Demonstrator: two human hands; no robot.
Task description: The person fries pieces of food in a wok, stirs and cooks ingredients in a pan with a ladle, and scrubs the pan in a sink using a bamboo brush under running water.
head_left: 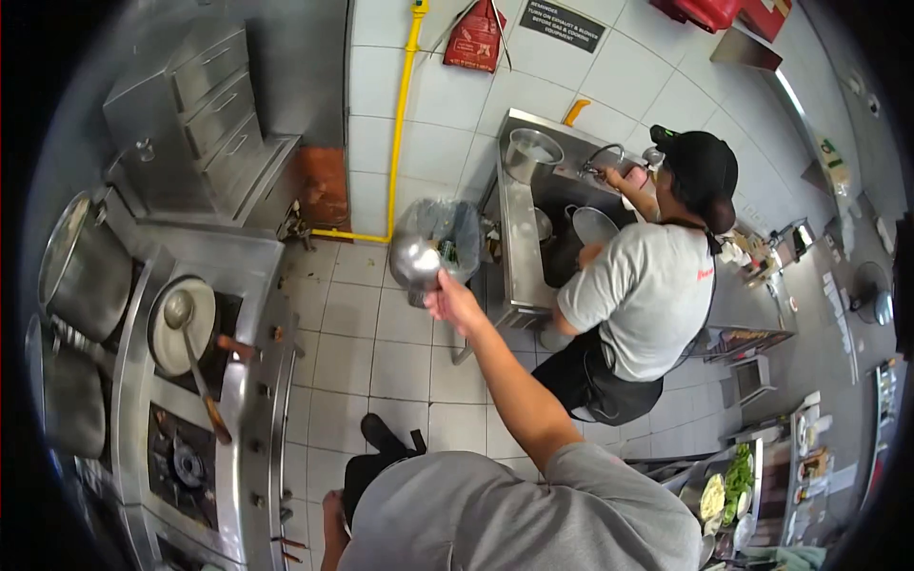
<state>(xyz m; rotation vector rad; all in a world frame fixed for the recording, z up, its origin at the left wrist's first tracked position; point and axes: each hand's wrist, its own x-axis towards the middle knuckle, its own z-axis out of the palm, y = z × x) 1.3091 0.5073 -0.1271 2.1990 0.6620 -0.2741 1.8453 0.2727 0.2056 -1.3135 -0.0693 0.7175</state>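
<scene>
My right arm reaches out, and my right hand grips a shiny metal bowl by its edge. The bowl is tilted over a bin lined with a clear plastic bag, which has some rubbish inside. What the bowl itself contains is hidden from this side. Low at my left side, my left hand shows only in part beside my grey shirt, its fingers not clear enough to read.
A co-worker in a black cap bends over a steel sink holding pots. At left, a wok with a ladle sits on the stove, near large pots. A yellow gas pipe runs down the tiled wall.
</scene>
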